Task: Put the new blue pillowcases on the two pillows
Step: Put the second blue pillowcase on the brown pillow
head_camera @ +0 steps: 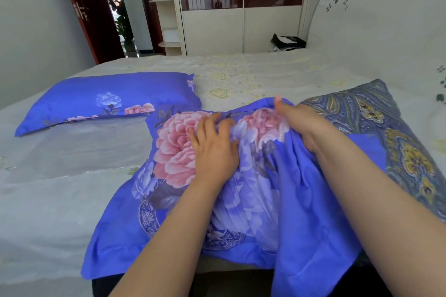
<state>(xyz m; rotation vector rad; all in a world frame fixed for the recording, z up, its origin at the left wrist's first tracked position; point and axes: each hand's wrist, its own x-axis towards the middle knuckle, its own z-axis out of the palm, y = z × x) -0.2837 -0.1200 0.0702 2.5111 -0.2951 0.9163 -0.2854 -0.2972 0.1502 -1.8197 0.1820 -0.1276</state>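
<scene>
We find a blue pillowcase [241,200] with large pink flowers spread across the near edge of the bed [72,200], bunched and creased over a pillow inside it; the pillow itself is covered and we cannot see how far in it sits. The left hand [213,147] lies on top of the case near its far end, palm down, fingers bent and pressing into the cloth beside the big pink flower; whether it pinches a fold we cannot tell. The right hand [296,123] is at the far right corner of the same case, thumb up over the edge and fingers curled under the gathered cloth, gripping it. The cloth hangs in folds from this hand down toward the near edge of the bed. Both hands are close together, at the far end of the case.

To the left, well apart from the hands, we note a second pillow [108,101] already in a matching blue flowered case, lying flat on the bed. At the right, just beside the right forearm and partly under the blue case, lies a grey-blue paisley cloth [386,132] with yellow figures. A wardrobe [241,26] stands beyond the bed.
</scene>
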